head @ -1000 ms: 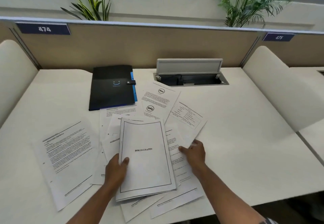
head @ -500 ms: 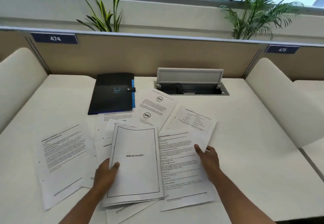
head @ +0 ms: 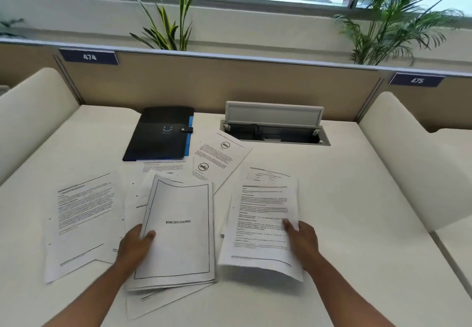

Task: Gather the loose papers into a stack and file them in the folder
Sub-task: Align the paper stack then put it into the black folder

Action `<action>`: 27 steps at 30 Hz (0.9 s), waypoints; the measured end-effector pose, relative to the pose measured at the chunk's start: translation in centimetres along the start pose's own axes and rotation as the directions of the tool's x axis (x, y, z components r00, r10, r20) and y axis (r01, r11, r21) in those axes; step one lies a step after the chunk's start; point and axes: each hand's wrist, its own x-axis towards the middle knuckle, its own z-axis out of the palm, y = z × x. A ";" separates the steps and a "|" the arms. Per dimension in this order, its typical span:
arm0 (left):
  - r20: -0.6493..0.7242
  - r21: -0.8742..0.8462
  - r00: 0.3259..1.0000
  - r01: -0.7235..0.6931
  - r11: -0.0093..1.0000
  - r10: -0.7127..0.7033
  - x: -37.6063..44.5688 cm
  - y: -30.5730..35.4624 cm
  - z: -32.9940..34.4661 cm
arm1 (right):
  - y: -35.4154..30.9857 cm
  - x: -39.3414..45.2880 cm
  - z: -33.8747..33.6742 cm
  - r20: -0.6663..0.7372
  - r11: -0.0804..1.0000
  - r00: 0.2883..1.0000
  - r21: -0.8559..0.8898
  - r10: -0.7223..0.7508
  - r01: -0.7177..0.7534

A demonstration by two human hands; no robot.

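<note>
My left hand (head: 134,246) grips the left edge of a small pile of papers (head: 178,234) topped by a bordered "BIBLIOGRAPHY" page, thumb on top. My right hand (head: 302,237) holds a text sheet (head: 260,224) by its right edge, lifted a little off the desk and apart from the pile. More loose sheets lie around: one text page (head: 81,222) at the left, a logo page (head: 219,158) and a form page (head: 268,174) further back. The black folder (head: 161,135) with a blue edge lies closed at the back left.
The white desk (head: 357,199) has an open cable hatch (head: 274,127) at the back centre. Rounded cream dividers (head: 421,160) flank both sides, and a tan partition (head: 229,81) with number plates and plants closes the back.
My right hand has pulled the text sheet out from under the pile, shifted it right and lifted it. My left hand kept its grip on the pile. The camera tilted up.
</note>
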 end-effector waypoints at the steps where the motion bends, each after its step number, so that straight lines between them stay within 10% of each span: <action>1: -0.001 -0.016 1.000 0.007 1.000 -0.007 -0.2 0.2 0.0 | 0.5 0.4 -0.7 -0.012 1.000 1.000 0.005 0.017 -0.017; 27: 0.236 -0.620 0.971 0.126 0.775 0.031 -5.5 5.3 7.3 | 2.3 1.1 -3.0 0.105 0.983 0.993 0.181 -0.045 0.026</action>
